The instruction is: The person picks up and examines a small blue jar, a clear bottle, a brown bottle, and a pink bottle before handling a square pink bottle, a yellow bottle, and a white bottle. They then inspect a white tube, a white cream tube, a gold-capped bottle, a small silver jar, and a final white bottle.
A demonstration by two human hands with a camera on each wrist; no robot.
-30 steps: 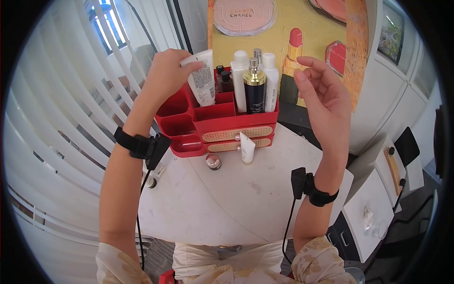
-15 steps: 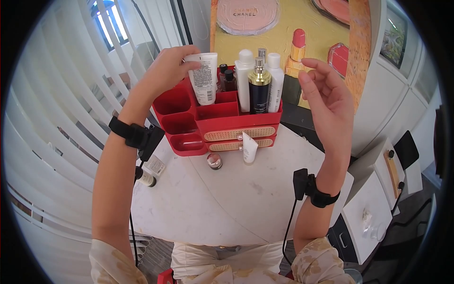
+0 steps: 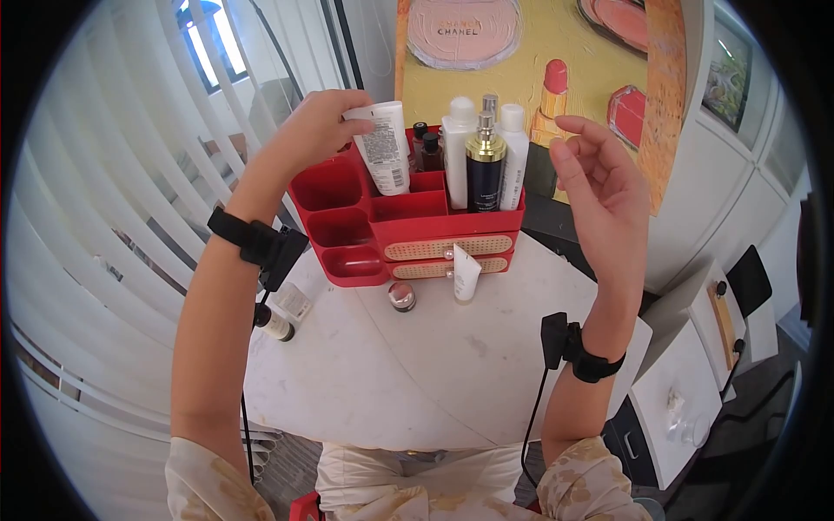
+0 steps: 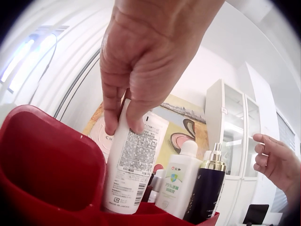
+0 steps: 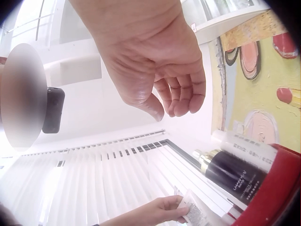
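Note:
The left hand (image 3: 317,126) pinches the top of a white tube (image 3: 385,152), which stands with its lower end in a back compartment of the red organizer (image 3: 408,227). In the left wrist view, thumb and fingers grip the tube (image 4: 134,162) beside the rounded red compartment. Held up to the right of the organizer, the right hand (image 3: 604,195) has loosely bent fingers and nothing in them. White bottles (image 3: 455,156) and a dark bottle with a gold collar (image 3: 485,174) stand in the organizer's right part, beside small dark-capped bottles (image 3: 431,154).
On the white table (image 3: 373,373) are a small round jar (image 3: 401,297), a small white tube (image 3: 466,276) before the drawers, and a black-and-white bottle (image 3: 274,323) with a clear box (image 3: 292,301) at the left. Behind the organizer stands a painting (image 3: 486,78); blinds hang at the left.
The white tube in the left hand has turned more upright, then tilted slightly, staying over the same compartment. The right hand has barely moved. The head view has shifted a little.

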